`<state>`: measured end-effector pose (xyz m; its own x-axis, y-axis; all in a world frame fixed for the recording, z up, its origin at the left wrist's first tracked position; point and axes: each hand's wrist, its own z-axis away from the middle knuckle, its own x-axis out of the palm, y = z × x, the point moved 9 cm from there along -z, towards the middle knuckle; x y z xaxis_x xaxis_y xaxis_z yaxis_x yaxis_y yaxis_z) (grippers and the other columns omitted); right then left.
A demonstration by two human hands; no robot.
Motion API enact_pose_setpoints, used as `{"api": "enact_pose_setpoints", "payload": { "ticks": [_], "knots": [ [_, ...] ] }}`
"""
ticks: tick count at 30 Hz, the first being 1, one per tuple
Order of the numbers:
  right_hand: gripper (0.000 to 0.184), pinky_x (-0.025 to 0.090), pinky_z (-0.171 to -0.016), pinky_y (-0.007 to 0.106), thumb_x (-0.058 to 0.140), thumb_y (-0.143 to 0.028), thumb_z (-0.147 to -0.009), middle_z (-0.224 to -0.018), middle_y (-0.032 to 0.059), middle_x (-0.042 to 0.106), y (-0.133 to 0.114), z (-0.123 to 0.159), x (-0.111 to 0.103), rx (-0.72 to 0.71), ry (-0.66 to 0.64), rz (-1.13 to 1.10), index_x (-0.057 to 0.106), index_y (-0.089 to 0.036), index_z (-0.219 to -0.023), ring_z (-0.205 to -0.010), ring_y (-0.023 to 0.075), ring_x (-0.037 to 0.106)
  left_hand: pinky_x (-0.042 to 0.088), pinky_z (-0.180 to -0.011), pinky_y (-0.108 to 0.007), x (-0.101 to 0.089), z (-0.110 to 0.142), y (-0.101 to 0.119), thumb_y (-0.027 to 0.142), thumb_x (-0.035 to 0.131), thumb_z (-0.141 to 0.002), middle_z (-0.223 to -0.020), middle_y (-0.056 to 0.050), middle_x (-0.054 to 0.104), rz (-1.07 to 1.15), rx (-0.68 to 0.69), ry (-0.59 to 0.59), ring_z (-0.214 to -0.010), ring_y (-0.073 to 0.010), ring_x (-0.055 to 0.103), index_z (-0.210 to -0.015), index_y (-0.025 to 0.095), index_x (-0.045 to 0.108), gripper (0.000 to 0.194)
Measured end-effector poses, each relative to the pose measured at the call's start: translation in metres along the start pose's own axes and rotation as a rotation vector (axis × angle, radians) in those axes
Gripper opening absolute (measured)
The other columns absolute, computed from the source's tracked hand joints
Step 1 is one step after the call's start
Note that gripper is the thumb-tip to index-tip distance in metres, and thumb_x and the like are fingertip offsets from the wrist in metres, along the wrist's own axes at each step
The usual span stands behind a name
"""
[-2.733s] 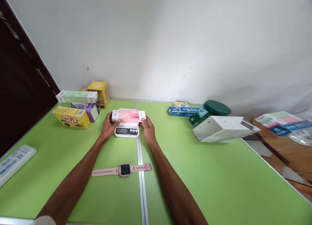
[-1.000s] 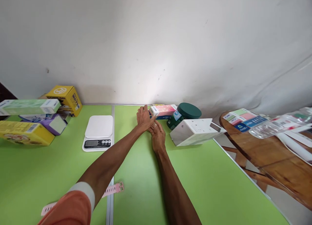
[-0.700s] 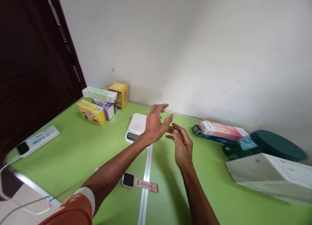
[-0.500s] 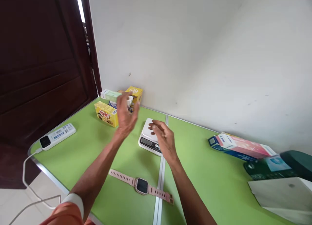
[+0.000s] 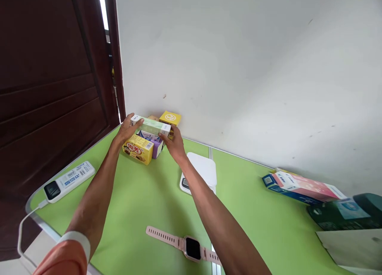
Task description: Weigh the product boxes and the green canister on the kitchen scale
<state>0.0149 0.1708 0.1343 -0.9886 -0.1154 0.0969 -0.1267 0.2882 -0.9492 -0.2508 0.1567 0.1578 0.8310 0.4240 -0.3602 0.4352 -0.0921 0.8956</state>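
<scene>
A long light green and white box (image 5: 151,126) lies across the top of the other boxes at the back left of the table. My left hand (image 5: 127,130) grips its left end, thumb on the near side. On its right end, my right hand (image 5: 174,143) is closed, thumb in front and fingers behind. Just below it are a yellow snack box (image 5: 138,150) and a purple box (image 5: 157,148), the latter partly covered. A yellow box (image 5: 170,117) stands behind, against the wall.
A white kitchen scale (image 5: 201,167) sits mid-table, partly behind my right forearm. Nearer lies a pink-strapped smartwatch (image 5: 192,248). A white corded device (image 5: 70,181) rests at the left edge. Right, a pink and blue box (image 5: 304,185) and a dark green container (image 5: 346,213) lie by the wall.
Both hands have moved from above the table to the back-left boxes and taken hold of the light green box's ends. The view has shifted slightly.
</scene>
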Motion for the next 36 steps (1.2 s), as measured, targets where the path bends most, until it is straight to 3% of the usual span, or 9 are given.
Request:
{"api": "enact_pose_setpoints", "payload": {
  "ticks": [5,9,12,16,20,24,28,32,36],
  "knots": [
    [0.056,0.059,-0.106,0.05,0.091,-0.042,-0.069,-0.124,0.0066,0.075,0.009,-0.009,-0.008,0.002,0.061,0.073,0.075,-0.025,-0.12,-0.106,0.0264,0.069,0.049,-0.125,-0.053,-0.003,-0.004,0.009,0.048,0.084,-0.085,-0.149,-0.018,0.067,-0.063,0.085,0.02,-0.139,-0.035,0.065,-0.147,0.017,0.064,0.072],
    [0.055,0.061,-0.1,0.048,0.093,-0.043,-0.071,-0.116,0.0047,0.078,-0.012,0.002,-0.023,-0.002,0.056,0.002,0.076,-0.026,-0.12,-0.097,0.0241,0.069,0.048,-0.125,-0.051,-0.01,0.008,0.05,0.051,0.085,-0.085,-0.151,-0.015,0.064,-0.091,0.24,0.077,-0.141,-0.0349,0.063,-0.145,0.021,0.066,0.069],
    [0.059,0.061,-0.104,0.048,0.097,-0.041,-0.07,-0.123,0.005,0.078,-0.037,0.024,-0.06,-0.025,0.104,-0.04,0.078,-0.027,-0.124,-0.109,0.0264,0.07,0.045,-0.128,-0.051,0.008,0.034,0.09,0.053,0.085,-0.086,-0.152,-0.015,0.062,-0.124,0.37,0.079,-0.146,-0.0353,0.058,-0.148,0.022,0.063,0.073],
    [0.069,0.057,-0.114,0.052,0.104,-0.035,-0.063,-0.135,0.0053,0.077,-0.054,0.071,-0.137,-0.01,0.22,-0.054,0.08,-0.029,-0.128,-0.126,0.031,0.067,0.045,-0.127,-0.051,0.066,0.086,0.116,0.055,0.079,-0.092,-0.153,-0.015,0.062,-0.1,0.427,0.018,-0.148,-0.0344,0.057,-0.153,0.021,0.056,0.073],
    [0.072,0.049,-0.122,0.061,0.104,-0.033,-0.063,-0.143,0.0072,0.074,-0.036,0.12,-0.206,0.082,0.327,0.044,0.08,-0.031,-0.131,-0.136,0.0354,0.064,0.046,-0.128,-0.05,0.142,0.132,0.095,0.05,0.071,-0.099,-0.159,-0.018,0.061,-0.058,0.322,-0.153,-0.151,-0.0341,0.056,-0.154,0.02,0.054,0.066],
    [0.076,0.047,-0.123,0.066,0.104,-0.029,-0.058,-0.135,0.0096,0.076,0.0,0.145,-0.242,0.175,0.4,0.058,0.081,-0.028,-0.13,-0.135,0.0377,0.065,0.051,-0.123,-0.048,0.193,0.152,0.057,0.046,0.066,-0.102,-0.158,-0.02,0.061,0.013,0.182,-0.278,-0.147,-0.0318,0.061,-0.154,0.019,0.055,0.06],
    [0.073,0.049,-0.123,0.064,0.103,-0.029,-0.06,-0.132,0.0105,0.078,0.024,0.151,-0.248,0.229,0.437,0.005,0.081,-0.026,-0.13,-0.132,0.038,0.069,0.051,-0.124,-0.048,0.207,0.155,0.034,0.048,0.067,-0.101,-0.157,-0.02,0.062,0.06,0.149,-0.299,-0.147,-0.0316,0.062,-0.153,0.019,0.057,0.061],
    [0.071,0.042,-0.131,0.06,0.104,-0.033,-0.063,-0.138,0.0092,0.078,0.036,0.153,-0.247,0.207,0.452,-0.109,0.08,-0.027,-0.129,-0.145,0.0353,0.062,0.051,-0.125,-0.048,0.209,0.152,0.014,0.061,0.064,-0.102,-0.16,-0.021,0.061,0.161,0.099,-0.287,-0.15,-0.032,0.061,-0.155,0.019,0.054,0.068],
    [0.068,0.041,-0.132,0.058,0.09,-0.068,-0.078,-0.142,0.0085,0.077,0.053,0.157,-0.251,0.175,0.515,-0.224,0.077,-0.026,-0.13,-0.148,0.0329,0.061,0.052,-0.125,-0.045,0.215,0.151,-0.012,0.067,0.043,-0.11,-0.158,-0.02,0.066,0.244,-0.01,-0.241,-0.149,-0.0279,0.064,-0.16,0.019,0.051,0.07]
  ]
}}
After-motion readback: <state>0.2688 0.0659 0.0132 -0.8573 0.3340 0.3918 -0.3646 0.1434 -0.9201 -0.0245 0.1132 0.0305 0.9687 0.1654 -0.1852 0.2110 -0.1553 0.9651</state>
